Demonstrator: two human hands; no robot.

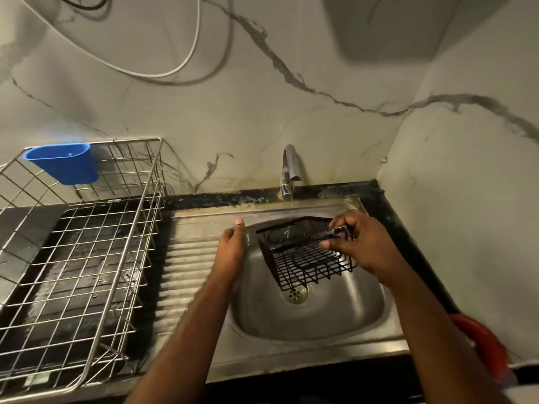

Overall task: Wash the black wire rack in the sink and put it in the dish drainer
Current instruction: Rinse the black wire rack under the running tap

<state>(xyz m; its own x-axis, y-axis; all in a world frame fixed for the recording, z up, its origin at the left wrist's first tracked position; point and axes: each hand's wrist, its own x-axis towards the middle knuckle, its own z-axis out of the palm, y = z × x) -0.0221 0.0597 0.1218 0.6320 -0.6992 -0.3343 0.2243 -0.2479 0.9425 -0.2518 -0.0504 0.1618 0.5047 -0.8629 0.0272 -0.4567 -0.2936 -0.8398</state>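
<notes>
No legible text, label, brand or number anywhere.

We log a black wire rack (306, 252) gripped by our right hand (358, 243) under the running tap (290, 170), left hand (232, 249) free above the sink (335, 316).

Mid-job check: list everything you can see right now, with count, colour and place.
black wire rack: one, black, tilted in the sink under the water stream
sink: one, steel, centre, drain below the rack
tap: one, chrome, behind the sink, running
dish drainer: one, silver wire, left of the sink
blue cup: one, blue, hung on the drainer's back rim
cable: one, white, looping on the wall
red object: one, red, at the right counter edge, partly hidden
left hand: open, beside the rack, not touching it
right hand: gripping the rack's right rim
</notes>
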